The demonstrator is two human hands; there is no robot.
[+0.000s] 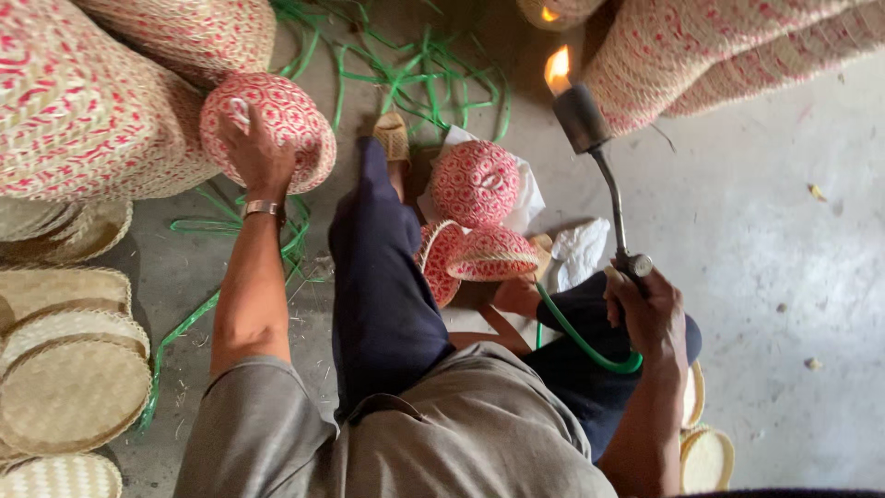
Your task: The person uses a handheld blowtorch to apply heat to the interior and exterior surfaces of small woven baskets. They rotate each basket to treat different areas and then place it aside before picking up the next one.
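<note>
My left hand [254,152] grips a small round woven basket [286,115], red and cream, held out at the upper left. My right hand [645,309] is closed around the handle of a gas torch [599,157]. Its metal head points up and a flame [557,70] burns at its tip. A green hose [576,339] runs from the handle under my wrist. Between my legs lie three more small red-and-cream baskets [477,183], on white cloth.
Large red-patterned woven baskets [83,101] are stacked at the upper left and upper right [701,46]. Plain straw lids [69,387] are piled at the left. Green plastic strips [406,74] lie on the concrete floor [784,231]. More lids [705,456] sit by my right elbow.
</note>
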